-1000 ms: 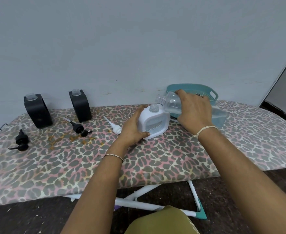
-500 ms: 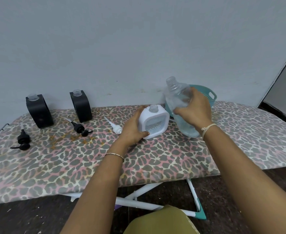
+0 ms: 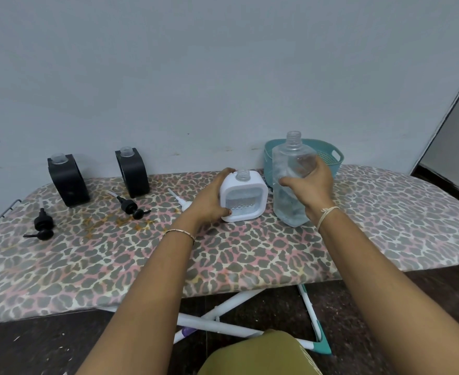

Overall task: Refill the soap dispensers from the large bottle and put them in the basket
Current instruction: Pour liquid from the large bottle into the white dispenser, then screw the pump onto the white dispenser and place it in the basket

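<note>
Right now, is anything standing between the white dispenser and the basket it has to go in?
Yes. The large bottle, upright and gripped by the right hand, is just right of the white dispenser and directly in front of the basket.

we have brought the large bottle (image 3: 287,207) out of its pouring tilt above the white dispenser (image 3: 243,197), now upright on the surface (image 3: 250,247) just right of it, our right grip (image 3: 314,182) moved from its top to its side
</note>
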